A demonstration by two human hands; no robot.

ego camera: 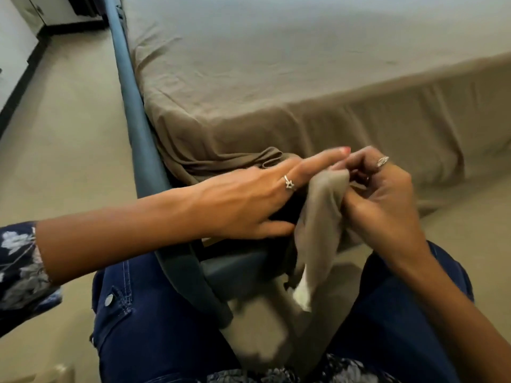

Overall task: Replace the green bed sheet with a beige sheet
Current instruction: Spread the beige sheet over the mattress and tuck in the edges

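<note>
Sheet: beige sheet (276, 78) covers the mattress; we see its corner bunched loose at the near corner of the bed, hanging toward the floor.
Right hand: our right hand (387, 194), just off that bed corner, curls its fingers round the gathered sheet corner.
Left hand: our left hand (249, 200) lies beside it, fingers straight, touching the same fabric.
Frame: blue-grey bed frame (132, 111) runs along the bed's left edge.
Floor: pale floor (69, 134) left of the bed.
</note>
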